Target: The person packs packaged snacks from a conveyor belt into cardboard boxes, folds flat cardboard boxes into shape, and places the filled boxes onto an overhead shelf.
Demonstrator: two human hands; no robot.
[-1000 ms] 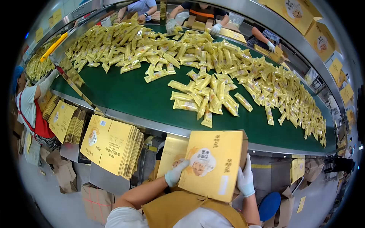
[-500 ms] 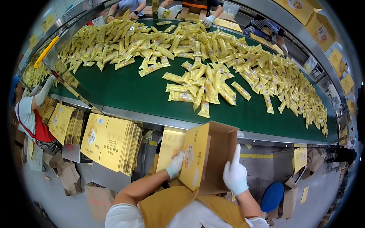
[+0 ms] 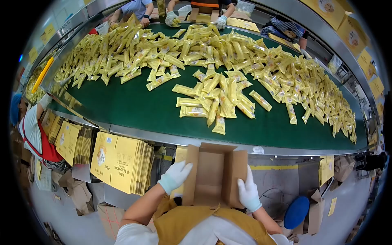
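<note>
An empty cardboard box [image 3: 210,175] faces me with its mouth open, showing a brown inside, in front of the conveyor's near edge. My left hand [image 3: 175,176], in a white glove, grips the box's left flap side. On the right flap side rests my right hand [image 3: 248,192], also gloved, with the thumb raised by the flap and the fingers partly hidden behind it. Beyond the box, yellow wrapped packets [image 3: 216,100] lie in a loose cluster on the green belt [image 3: 143,116], and a long heap of packets [image 3: 241,53] stretches behind them.
Flattened yellow cartons [image 3: 118,159] stand in a stack at the left. A metal rail [image 3: 171,142] edges the belt. A blue stool [image 3: 297,212] is at lower right. One co-worker [image 3: 34,130] stands at far left; others' hands work across the belt.
The box has turned from its printed yellow face to its open mouth and sits lower. My left hand has shifted to the box's left side, and my right hand holds the right side.
</note>
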